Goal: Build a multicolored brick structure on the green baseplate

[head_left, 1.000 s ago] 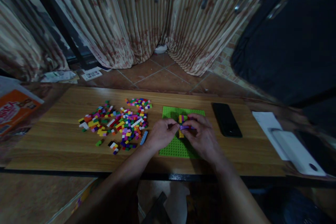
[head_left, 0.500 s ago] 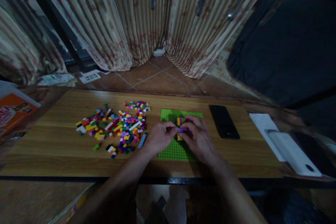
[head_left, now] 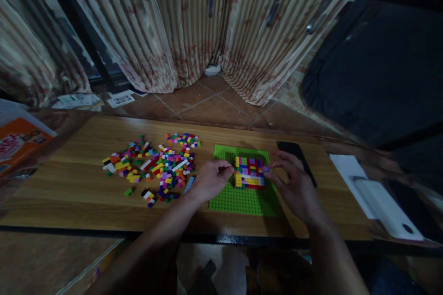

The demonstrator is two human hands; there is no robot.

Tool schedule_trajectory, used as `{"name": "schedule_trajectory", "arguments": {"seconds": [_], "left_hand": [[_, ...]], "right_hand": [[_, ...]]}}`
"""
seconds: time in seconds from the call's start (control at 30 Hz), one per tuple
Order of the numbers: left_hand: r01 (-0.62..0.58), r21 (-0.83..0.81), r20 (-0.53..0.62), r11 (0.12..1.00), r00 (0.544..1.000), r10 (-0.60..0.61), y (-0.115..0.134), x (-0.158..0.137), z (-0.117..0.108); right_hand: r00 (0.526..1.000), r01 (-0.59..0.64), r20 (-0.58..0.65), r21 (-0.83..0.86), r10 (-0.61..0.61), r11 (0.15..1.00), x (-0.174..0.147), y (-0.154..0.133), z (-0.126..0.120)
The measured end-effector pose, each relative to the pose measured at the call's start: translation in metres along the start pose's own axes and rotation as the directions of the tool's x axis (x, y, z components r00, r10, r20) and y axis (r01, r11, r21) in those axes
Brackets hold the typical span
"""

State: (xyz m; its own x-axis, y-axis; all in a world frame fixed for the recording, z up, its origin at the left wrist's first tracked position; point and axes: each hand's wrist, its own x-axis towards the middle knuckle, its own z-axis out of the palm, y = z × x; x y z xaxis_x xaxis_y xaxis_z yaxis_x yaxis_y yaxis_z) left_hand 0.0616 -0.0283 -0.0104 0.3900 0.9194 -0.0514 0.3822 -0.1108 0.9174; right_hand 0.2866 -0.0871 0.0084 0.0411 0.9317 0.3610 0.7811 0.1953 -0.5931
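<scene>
A block of many-coloured toy bricks (head_left: pixel 249 173) stands on a green studded baseplate (head_left: pixel 228 200). At its left side is my left hand (head_left: pixel 212 179), thumb and forefinger pinched together; whatever may be between them is too small to make out. My right hand (head_left: pixel 296 184) is at the block's right edge, with a small purple brick (head_left: pixel 266 169) between its thumb and fingertips. I cannot tell whether that brick touches the block. A big heap of loose bricks (head_left: pixel 169 166) lies left of the baseplate, a blue brick (head_left: pixel 188 185) at its near right side.
A black phone (head_left: pixel 294 148) lies behind my right hand, partly covered by it. Farther right are a white sheet (head_left: pixel 346 170) and a white case-like object (head_left: pixel 387 203). An orange and white package (head_left: pixel 24 143) is at the far left. The wooden table (head_left: pixel 86 198) has a dark front edge.
My right hand has moved right from over the block to its right edge, uncovering most of the bricks. My left hand stays nearly in place, still pinched. The view has shifted slightly.
</scene>
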Motion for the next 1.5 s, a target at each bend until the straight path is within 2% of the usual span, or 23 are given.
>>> {"name": "schedule_trajectory", "arguments": {"seconds": [0.13, 0.33, 0.7, 1.03, 1.3, 1.5], "left_hand": [[0.003, 0.006, -0.008, 1.000, 1.000, -0.003, 0.002, -0.001, -0.001], [-0.004, 0.038, 0.010, 0.999, 1.000, 0.003, 0.005, -0.003, 0.000], [-0.005, 0.077, 0.007, 0.997, 1.000, 0.005, 0.003, -0.002, -0.001], [0.005, 0.076, -0.017, 0.997, 1.000, -0.004, 0.005, -0.002, -0.002], [-0.007, 0.082, -0.015, 0.997, 1.000, 0.009, 0.003, -0.002, -0.006], [-0.008, 0.087, -0.025, 0.996, 1.000, 0.011, 0.001, -0.002, -0.006]], "right_hand": [[0.995, -0.055, 0.077, -0.006, 0.055, 0.998, -0.009, 0.019, -0.010], [0.982, -0.091, 0.162, -0.012, 0.092, 0.996, -0.014, 0.018, -0.004], [0.989, -0.075, 0.127, 0.012, 0.073, 0.997, -0.010, 0.018, 0.004], [0.988, -0.141, 0.079, 0.085, 0.134, 0.986, -0.008, 0.021, 0.000], [0.941, -0.331, 0.110, 0.097, 0.320, 0.939, -0.006, 0.020, 0.015], [0.917, -0.393, 0.107, 0.096, 0.383, 0.914, -0.003, 0.015, 0.014]]}}
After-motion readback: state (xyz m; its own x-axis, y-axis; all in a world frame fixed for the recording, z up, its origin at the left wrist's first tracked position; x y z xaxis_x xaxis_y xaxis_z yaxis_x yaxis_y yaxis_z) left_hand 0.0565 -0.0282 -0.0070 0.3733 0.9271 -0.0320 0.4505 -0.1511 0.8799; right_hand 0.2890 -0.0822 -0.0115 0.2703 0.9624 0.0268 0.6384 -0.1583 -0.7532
